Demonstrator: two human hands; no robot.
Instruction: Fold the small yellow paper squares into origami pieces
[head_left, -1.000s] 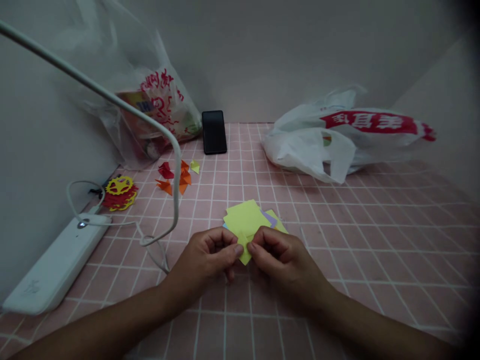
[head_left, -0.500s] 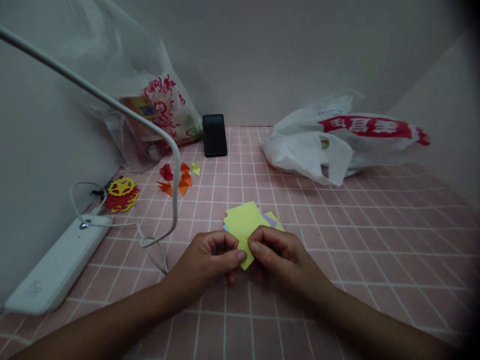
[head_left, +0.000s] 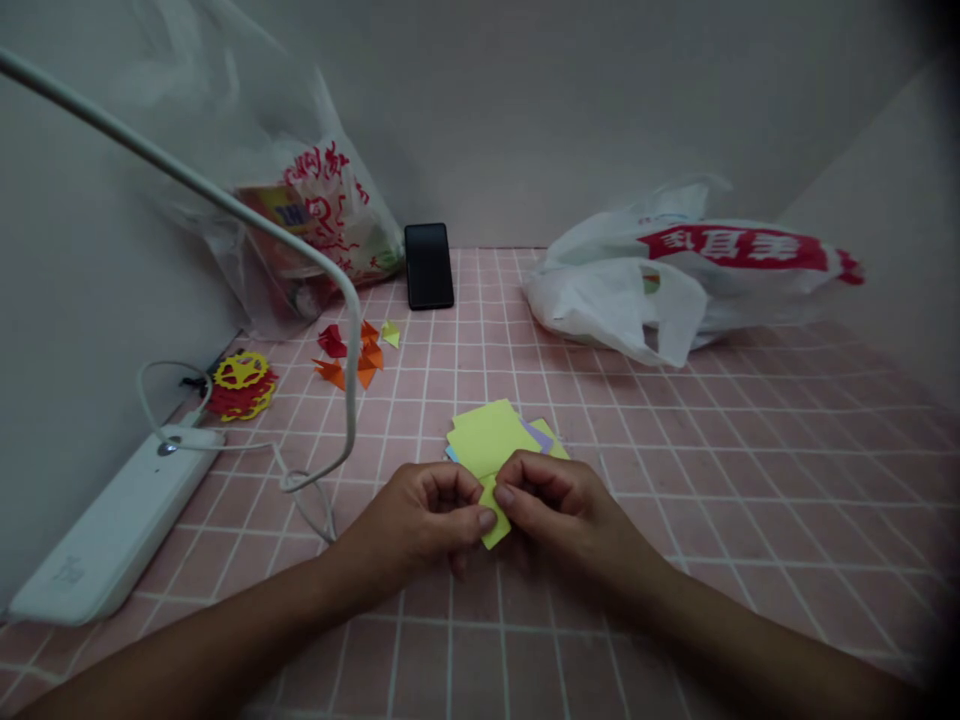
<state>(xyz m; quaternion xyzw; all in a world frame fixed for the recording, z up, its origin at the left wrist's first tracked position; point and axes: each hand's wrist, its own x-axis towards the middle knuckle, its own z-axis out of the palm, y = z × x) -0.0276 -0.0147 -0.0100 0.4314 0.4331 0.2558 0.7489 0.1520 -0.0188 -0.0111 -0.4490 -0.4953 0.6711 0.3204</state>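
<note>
A small piece of yellow paper (head_left: 495,523) is pinched between my two hands above the tablecloth. My left hand (head_left: 429,515) holds its left side between thumb and fingers. On the upper right, my right hand (head_left: 559,505) grips the same piece with thumb and forefinger. Just beyond my fingers lies a loose pile of paper squares (head_left: 491,435), yellow on top, with purple and blue edges peeking out. My hands hide the near part of the pile, and the held paper's folds are hard to make out.
Small folded orange paper pieces (head_left: 369,365), with red and yellow ones, lie left of centre. Yellow and red gear-shaped cutouts (head_left: 241,372) sit near a white power strip (head_left: 112,530). A grey lamp arm (head_left: 349,350) crosses the left. Behind are a phone (head_left: 429,266) and plastic bags (head_left: 615,290).
Both hands keep their pinch on the yellow paper. The paper has turned slightly and its lower corner sits a little lower and farther right. My left fingers have shifted slightly right.
</note>
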